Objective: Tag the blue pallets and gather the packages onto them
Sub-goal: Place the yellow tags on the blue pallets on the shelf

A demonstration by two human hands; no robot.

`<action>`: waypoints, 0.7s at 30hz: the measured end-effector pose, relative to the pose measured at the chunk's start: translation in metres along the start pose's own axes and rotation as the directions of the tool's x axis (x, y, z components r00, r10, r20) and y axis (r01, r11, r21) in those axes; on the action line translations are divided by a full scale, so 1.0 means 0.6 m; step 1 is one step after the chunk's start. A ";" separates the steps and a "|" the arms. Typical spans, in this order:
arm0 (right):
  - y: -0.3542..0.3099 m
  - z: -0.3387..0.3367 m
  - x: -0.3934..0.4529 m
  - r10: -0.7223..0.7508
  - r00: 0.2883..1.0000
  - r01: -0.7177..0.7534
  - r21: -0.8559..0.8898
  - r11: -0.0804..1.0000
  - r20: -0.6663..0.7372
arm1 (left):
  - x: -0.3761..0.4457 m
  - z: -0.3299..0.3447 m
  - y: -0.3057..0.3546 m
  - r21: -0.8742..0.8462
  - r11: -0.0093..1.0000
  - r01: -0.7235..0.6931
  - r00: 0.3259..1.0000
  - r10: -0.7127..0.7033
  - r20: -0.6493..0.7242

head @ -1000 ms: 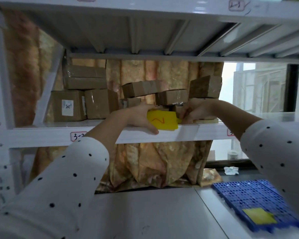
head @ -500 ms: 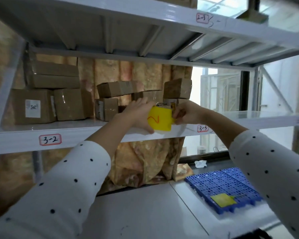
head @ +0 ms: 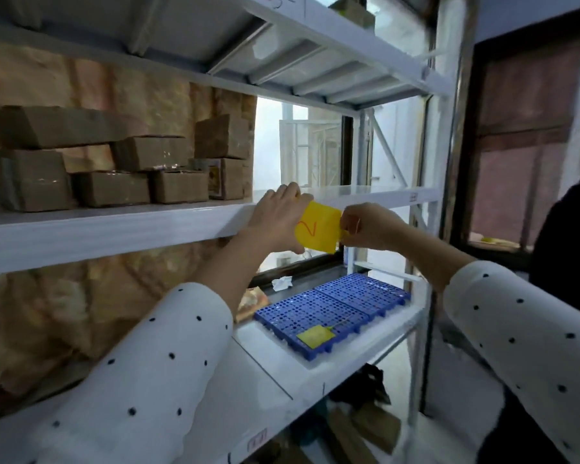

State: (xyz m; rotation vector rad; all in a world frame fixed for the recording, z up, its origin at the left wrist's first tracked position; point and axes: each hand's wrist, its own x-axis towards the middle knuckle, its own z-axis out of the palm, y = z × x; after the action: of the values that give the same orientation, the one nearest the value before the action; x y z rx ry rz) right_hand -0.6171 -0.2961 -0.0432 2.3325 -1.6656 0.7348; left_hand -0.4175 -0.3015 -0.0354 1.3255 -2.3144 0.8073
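Observation:
Both hands hold a yellow tag (head: 318, 230) marked with a red "2" in front of the middle shelf's edge (head: 121, 229). My left hand (head: 278, 218) grips its left side, my right hand (head: 365, 226) pinches its right edge. Several brown cardboard packages (head: 114, 169) are stacked on the middle shelf to the left. On the lower shelf, two joined blue pallets (head: 332, 306) lie side by side, and a second yellow tag (head: 315, 336) rests on the near one.
A white metal rack upright (head: 422, 296) stands right of the pallets. A crumpled white paper (head: 282, 283) lies behind them. A person in dark clothes (head: 570, 262) stands at the far right. Cardboard scraps (head: 359, 430) lie on the floor below.
The view has swung to the right and both hands have carried the yellow tag rightward along the shelf edge, away from the stacked packages. The pallets now sit lower centre.

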 end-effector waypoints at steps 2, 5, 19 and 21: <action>0.039 0.000 -0.029 0.062 0.998 -0.061 -0.038 0.997 0.009 | 0.015 0.023 0.043 -0.065 0.997 -0.039 0.999 0.039 0.003; 0.091 0.001 -0.075 0.136 0.990 -0.133 -0.102 0.986 0.025 | 0.032 0.064 0.109 -0.157 0.985 -0.065 0.998 0.067 0.007; 0.314 0.055 -0.226 0.334 0.941 -0.326 -0.392 0.861 -0.048 | 0.108 0.213 0.374 -0.296 0.951 -0.090 0.979 0.140 0.151; 0.340 0.064 -0.241 0.343 0.939 -0.326 -0.412 0.851 -0.036 | 0.116 0.232 0.404 -0.299 0.950 -0.095 0.975 0.149 0.165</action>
State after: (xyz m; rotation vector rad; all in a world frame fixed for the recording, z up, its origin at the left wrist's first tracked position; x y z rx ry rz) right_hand -0.8307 -0.2637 -0.1744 1.7979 -2.0398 0.3364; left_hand -0.6649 -0.3391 -0.1778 1.1797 -2.5619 0.3687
